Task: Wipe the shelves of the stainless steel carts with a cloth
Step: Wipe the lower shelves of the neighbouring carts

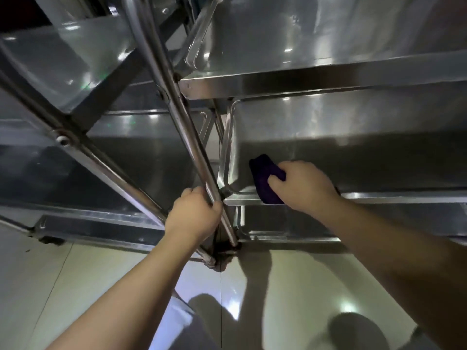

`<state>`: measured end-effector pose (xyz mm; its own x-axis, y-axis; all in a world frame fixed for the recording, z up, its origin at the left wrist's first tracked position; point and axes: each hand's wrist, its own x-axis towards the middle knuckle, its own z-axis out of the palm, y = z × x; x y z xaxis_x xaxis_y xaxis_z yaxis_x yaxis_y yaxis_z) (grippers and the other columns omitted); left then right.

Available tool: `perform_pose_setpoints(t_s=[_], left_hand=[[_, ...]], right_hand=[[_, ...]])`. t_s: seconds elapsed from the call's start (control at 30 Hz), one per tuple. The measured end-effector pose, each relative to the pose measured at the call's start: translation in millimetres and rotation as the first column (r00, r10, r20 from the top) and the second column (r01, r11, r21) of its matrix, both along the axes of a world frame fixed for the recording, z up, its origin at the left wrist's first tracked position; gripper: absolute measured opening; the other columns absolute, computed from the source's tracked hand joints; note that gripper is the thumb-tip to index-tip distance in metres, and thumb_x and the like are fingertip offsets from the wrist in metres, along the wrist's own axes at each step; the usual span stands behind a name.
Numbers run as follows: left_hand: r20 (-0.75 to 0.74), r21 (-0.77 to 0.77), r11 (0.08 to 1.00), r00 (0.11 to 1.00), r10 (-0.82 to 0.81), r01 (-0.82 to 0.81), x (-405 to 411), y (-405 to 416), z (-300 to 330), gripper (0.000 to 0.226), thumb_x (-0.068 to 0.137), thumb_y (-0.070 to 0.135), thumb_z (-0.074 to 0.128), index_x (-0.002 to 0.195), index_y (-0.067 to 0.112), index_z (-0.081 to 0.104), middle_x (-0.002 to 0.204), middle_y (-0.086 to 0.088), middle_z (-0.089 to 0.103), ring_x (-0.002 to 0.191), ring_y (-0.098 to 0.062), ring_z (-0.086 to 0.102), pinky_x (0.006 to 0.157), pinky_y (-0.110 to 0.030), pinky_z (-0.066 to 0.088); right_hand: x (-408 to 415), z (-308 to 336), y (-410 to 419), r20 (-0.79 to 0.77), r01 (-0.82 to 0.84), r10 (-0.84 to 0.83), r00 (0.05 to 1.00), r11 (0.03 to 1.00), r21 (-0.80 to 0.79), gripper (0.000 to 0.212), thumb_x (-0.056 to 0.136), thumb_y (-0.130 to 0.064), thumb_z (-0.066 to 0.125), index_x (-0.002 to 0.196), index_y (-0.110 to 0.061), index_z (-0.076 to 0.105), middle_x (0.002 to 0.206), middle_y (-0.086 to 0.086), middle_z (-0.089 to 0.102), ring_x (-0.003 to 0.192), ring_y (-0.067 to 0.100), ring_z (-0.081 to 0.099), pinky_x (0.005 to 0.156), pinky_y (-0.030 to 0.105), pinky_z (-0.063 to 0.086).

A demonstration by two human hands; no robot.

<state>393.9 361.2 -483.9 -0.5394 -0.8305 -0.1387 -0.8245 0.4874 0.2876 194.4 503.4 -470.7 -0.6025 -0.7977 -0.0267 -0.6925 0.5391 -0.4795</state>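
Observation:
Two stainless steel carts stand side by side. My right hand (300,184) grips a dark purple cloth (265,176) and holds it on the middle shelf (353,150) of the right cart, at the shelf's near left corner. The cloth hangs partly over the shelf's front rim. My left hand (193,213) is wrapped round the right cart's upright steel post (177,102), just left of that corner. The top shelf (316,39) lies above and the bottom shelf (275,223) shows below my right forearm.
The left cart (75,137) stands close beside, its posts and shelves almost touching the right cart. A glossy pale tiled floor (290,286) lies below, with my legs and a shoe (353,332) at the lower edge.

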Motion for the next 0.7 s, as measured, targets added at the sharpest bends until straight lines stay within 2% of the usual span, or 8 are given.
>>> perform_pose_setpoints(t_s=[0.07,0.17,0.27,0.33,0.4,0.5,0.6,0.7], left_hand=[[-0.173,0.027,0.999,0.985,-0.026,0.031,0.0,-11.1,-4.1,0.035,0.094,0.05,0.058,0.117,0.024,0.064,0.115,-0.005,0.063,0.105,-0.027,0.063,0.087,-0.041,0.053],[-0.44,0.087,0.995,0.898,-0.008,0.052,-5.3,-22.3,-4.1,0.014,0.089,0.043,0.066,0.1,0.035,0.065,0.093,0.013,0.071,0.083,-0.004,0.067,0.065,-0.024,0.046],[-0.672,0.192,0.98,0.734,0.097,0.047,-18.1,-31.9,-0.7,0.01,0.086,0.037,0.071,0.095,0.034,0.068,0.089,0.025,0.071,0.08,0.008,0.066,0.061,-0.008,0.045],[-0.773,0.288,0.953,0.611,0.169,0.1,-31.0,-36.1,1.5,0.005,0.087,0.027,0.073,0.092,0.026,0.072,0.085,0.014,0.075,0.078,0.002,0.069,0.064,-0.007,0.047],[-0.814,0.348,0.931,0.529,0.24,0.113,-41.6,-35.0,-1.0,0.012,0.089,0.022,0.07,0.079,0.016,0.072,0.071,0.002,0.073,0.068,-0.007,0.07,0.059,-0.018,0.052],[-0.831,0.334,0.943,0.476,0.289,0.011,-52.2,-32.2,-12.7,0.036,0.087,0.028,0.066,0.075,-0.006,0.063,0.053,0.003,0.059,0.048,-0.006,0.054,0.046,-0.018,0.042],[-0.854,0.292,0.955,0.437,0.281,-0.044,-56.9,-33.6,-17.6,0.035,0.08,0.032,0.064,0.074,-0.002,0.063,0.054,0.001,0.059,0.049,-0.006,0.055,0.046,-0.017,0.043],[-0.872,0.287,0.957,0.406,0.274,-0.029,-57.8,-33.5,-18.2,0.022,0.079,0.029,0.065,0.073,0.008,0.065,0.057,0.004,0.063,0.053,-0.004,0.059,0.05,-0.016,0.044]], right_hand=[[3.1,-7.6,-5.5,-0.039,-0.012,0.011,0.999,1.0,-0.025,0.03,0.097,-0.044,0.047,0.078,-0.025,0.06,0.073,-0.004,0.063,0.069,0.021,0.061,0.067,0.039,0.056],[10.1,-16.8,-16.6,-0.105,-0.025,0.021,0.994,0.999,-0.036,0.029,0.097,-0.046,0.046,0.082,-0.025,0.061,0.074,-0.006,0.061,0.07,0.02,0.06,0.064,0.035,0.05],[22.1,-26.0,-32.1,-0.18,-0.066,0.059,0.982,0.997,-0.038,0.029,0.097,-0.047,0.041,0.094,-0.027,0.062,0.081,-0.007,0.059,0.078,0.022,0.057,0.067,0.036,0.04],[32.3,-34.2,-43.0,-0.131,-0.128,0.124,0.984,0.992,-0.023,0.031,0.099,-0.046,0.04,0.108,-0.027,0.063,0.094,-0.004,0.062,0.092,0.025,0.058,0.077,0.039,0.043],[41.5,-45.2,-54.2,-0.038,-0.204,0.205,0.978,0.979,0.027,0.034,0.1,-0.044,0.041,0.12,-0.027,0.063,0.117,-0.002,0.065,0.112,0.027,0.057,0.094,0.044,0.045],[45.6,-65.6,-70.1,-0.052,-0.241,0.248,0.967,0.965,0.106,0.045,0.103,-0.044,0.039,0.141,-0.028,0.056,0.148,-0.005,0.055,0.142,0.022,0.041,0.116,0.046,0.033],[33.9,-71.0,-91.1,0.027,-0.244,0.242,0.97,0.965,0.095,0.053,0.105,-0.046,0.036,0.157,-0.038,0.036,0.166,-0.013,0.031,0.155,0.013,0.019,0.126,0.044,0.016],[20.6,-69.3,-122.7,0.078,-0.283,0.273,0.959,0.939,0.196,0.057,0.107,-0.047,0.033,0.162,-0.044,0.018,0.172,-0.014,0.01,0.159,0.014,0.004,0.127,0.047,0.005]])
